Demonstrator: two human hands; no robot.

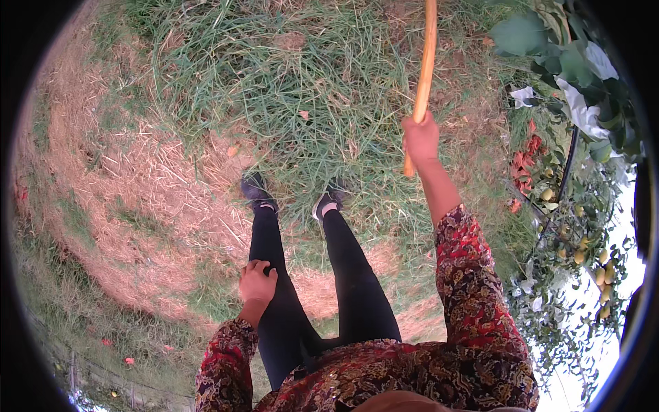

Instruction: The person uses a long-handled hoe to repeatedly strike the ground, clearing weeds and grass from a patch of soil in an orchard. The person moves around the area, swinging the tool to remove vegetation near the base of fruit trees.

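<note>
The person's right hand (421,139) is closed firmly around a pale wooden handle (427,62); a short end shows just below the fist, while the longer part runs forward from it and out of view. The left hand (257,281) is loosely curled over the left leg (288,323), with nothing visible in its grasp; whether it touches the leg cannot be told. Beyond the left hand are 2 dark shoes (257,189) in green grass (295,82). Right of the right hand hang leaves (580,65) and yellowish fruits (605,275).
</note>
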